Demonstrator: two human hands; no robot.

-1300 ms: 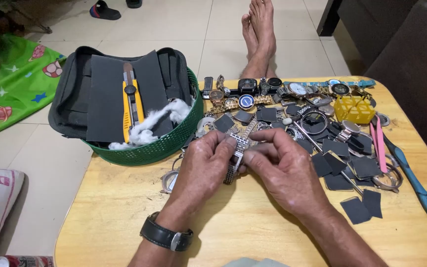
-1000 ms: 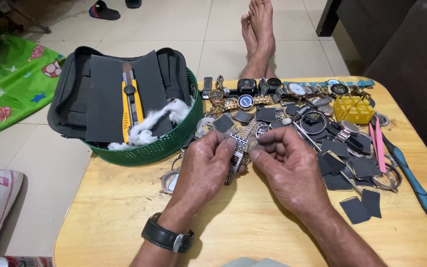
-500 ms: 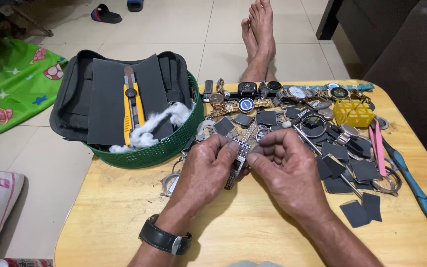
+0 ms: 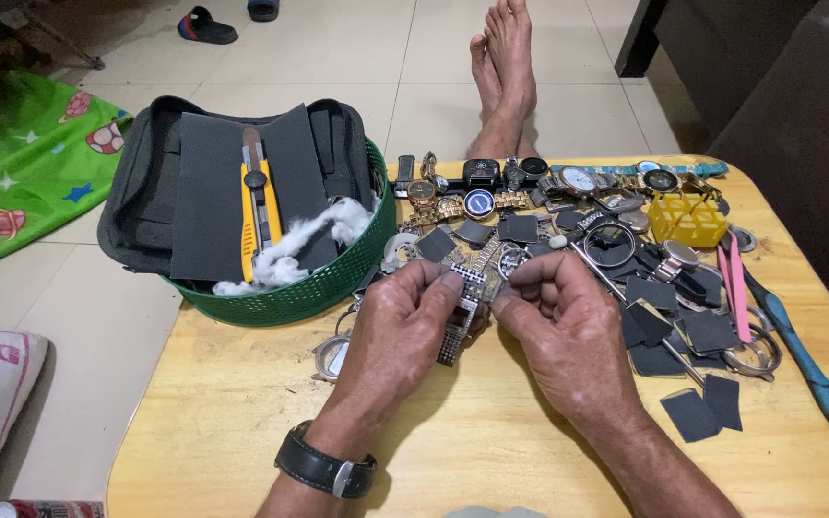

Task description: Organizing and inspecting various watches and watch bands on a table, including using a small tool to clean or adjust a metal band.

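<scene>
Both hands sit over the middle of the wooden surface (image 4: 242,422), working 1 metal watch bracelet (image 4: 460,312). Left hand (image 4: 397,331) has its fingers closed on the bracelet's upper end, thumb and forefinger pinching it; the rest of the band hangs down between the 2 hands, lower end just above the surface. Right hand (image 4: 563,331) has its fingers curled shut, tips meeting right beside the bracelet's top; actual contact there: cannot tell. Green basket (image 4: 323,283) with a yellow utility knife (image 4: 259,206) sits to the left, loose watches (image 4: 578,180) and dark sandpaper squares (image 4: 707,408) lie behind and to the right.
</scene>
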